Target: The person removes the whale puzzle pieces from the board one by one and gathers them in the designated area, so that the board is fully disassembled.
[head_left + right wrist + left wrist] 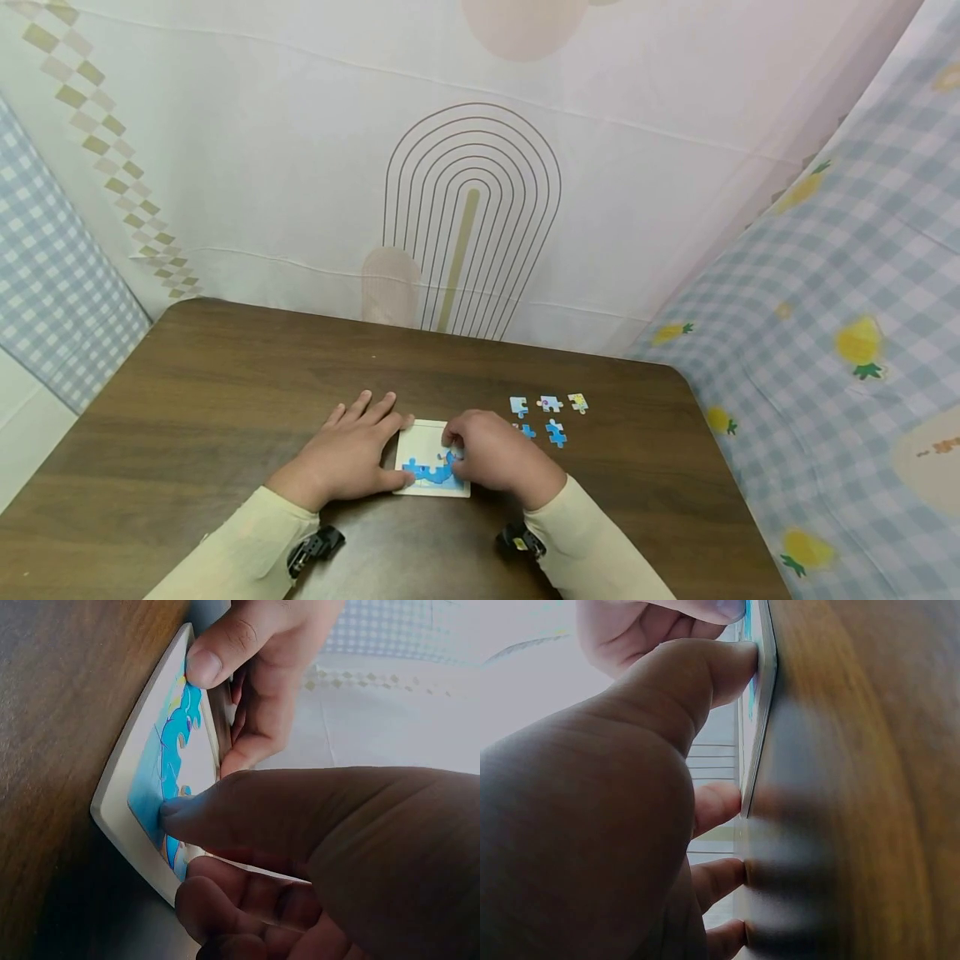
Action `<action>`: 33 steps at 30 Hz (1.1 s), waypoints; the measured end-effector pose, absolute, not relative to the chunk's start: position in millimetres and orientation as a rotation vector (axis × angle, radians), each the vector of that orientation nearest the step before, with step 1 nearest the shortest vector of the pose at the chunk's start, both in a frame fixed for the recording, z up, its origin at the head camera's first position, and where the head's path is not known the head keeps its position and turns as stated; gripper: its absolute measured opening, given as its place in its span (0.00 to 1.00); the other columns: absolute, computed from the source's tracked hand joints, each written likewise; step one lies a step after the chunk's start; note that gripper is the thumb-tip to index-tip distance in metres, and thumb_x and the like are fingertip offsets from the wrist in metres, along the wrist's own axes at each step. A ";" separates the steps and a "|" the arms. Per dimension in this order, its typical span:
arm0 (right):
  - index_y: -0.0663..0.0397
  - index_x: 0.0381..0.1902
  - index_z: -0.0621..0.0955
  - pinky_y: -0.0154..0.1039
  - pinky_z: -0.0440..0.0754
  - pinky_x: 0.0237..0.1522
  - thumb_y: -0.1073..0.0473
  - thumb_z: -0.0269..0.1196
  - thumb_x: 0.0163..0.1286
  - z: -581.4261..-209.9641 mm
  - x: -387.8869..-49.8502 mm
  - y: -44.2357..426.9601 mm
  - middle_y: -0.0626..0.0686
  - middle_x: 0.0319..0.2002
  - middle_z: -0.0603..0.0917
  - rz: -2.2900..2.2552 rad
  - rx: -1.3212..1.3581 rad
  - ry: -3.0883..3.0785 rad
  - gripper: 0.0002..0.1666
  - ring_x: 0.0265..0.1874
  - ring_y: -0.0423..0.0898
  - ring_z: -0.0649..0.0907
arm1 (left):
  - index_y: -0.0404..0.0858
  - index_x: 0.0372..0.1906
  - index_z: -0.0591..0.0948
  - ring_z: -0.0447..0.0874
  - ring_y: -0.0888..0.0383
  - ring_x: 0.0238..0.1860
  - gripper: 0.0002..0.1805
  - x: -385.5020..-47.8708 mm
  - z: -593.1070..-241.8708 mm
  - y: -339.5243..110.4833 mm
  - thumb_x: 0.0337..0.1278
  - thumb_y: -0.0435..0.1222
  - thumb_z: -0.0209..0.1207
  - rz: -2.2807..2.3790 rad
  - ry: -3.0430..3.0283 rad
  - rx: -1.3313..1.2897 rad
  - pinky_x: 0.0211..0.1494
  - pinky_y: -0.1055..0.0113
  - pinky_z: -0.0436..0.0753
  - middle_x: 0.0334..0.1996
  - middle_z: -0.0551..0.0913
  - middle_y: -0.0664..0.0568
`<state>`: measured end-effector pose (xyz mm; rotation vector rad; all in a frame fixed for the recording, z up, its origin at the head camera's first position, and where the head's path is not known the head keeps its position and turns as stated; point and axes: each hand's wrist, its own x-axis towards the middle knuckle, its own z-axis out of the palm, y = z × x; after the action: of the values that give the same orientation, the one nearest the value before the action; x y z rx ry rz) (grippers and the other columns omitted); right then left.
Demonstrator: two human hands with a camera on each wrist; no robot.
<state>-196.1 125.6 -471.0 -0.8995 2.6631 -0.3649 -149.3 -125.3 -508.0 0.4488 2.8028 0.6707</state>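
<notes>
1. Your puzzle board [424,437] is low in the middle: blue pieces [435,477] in, top bare.
2. Five loose pieces [551,405], lower right of middle, are left.
3. Left hand [348,457]: fingers spread. Right hand [498,457]: thumb on blue; can't tell if pinching.

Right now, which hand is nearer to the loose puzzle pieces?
Right: the right hand is beside the loose puzzle pieces; the left hand is farther, at the left side of the puzzle board.

Worktop [262,367]: brown wood grain, smooth, faint sheen. Puzzle tray [112,796]: smooth, matt; wood or board, cannot tell. Puzzle pieces [557,433]: thin, smooth printed faces. Back hanging [285,167]: matt cloth, creased. Checked hanging [795,417]: matt cloth. Sleeves [247,533]: matt cloth. Wrist mounts [317,546]: plastic-looking.
</notes>
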 end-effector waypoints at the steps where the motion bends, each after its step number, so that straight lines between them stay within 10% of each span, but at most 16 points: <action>1: 0.50 0.44 0.91 0.37 0.81 0.44 0.66 0.75 0.69 -470.3 -196.1 124.9 0.45 0.38 0.86 -0.361 -0.897 2.659 0.09 0.36 0.40 0.78 | 0.50 0.85 0.75 0.49 0.28 0.92 0.50 -149.3 -508.0 -125.3 0.65 0.68 0.71 0.671 2.802 0.449 0.88 0.22 0.53 0.91 0.60 0.41; 33: 0.43 0.40 0.85 0.37 0.78 0.40 0.63 0.78 0.71 -468.3 -202.5 118.0 0.42 0.36 0.79 -0.235 -0.847 2.626 0.11 0.35 0.41 0.76 | 0.51 0.85 0.74 0.48 0.28 0.92 0.50 -149.3 -508.9 -125.0 0.65 0.70 0.70 0.675 2.797 0.449 0.88 0.22 0.53 0.91 0.59 0.41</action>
<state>-202.5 118.0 -468.3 -0.8470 2.6265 -0.2350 -149.3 -125.0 -508.9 0.4494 2.7965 0.6749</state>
